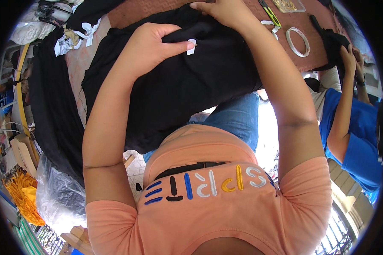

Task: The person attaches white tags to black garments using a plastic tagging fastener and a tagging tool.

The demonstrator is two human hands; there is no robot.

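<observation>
A large piece of black cloth (200, 80) spreads over the table edge and hangs across my lap. My left hand (147, 51) grips it, with the thumb on top and the other fingers partly hidden in the folds. The thumb tip touches a small white tag (191, 47) lying on the cloth, with a tiny metallic bit at its side. At the upper edge of the view, my right hand (221, 12) pinches the far part of the same cloth. Some of its fingers are cut off by the frame.
On the brown-covered table (304, 19) lie a yellow-green cutter (271, 13), a clear ring-shaped roll (298, 42) and a clear tray (290, 5) of small golden pieces. White ribbon-like strips (89, 32) lie at left. A co-worker in blue (355, 131) handles black cloth at right.
</observation>
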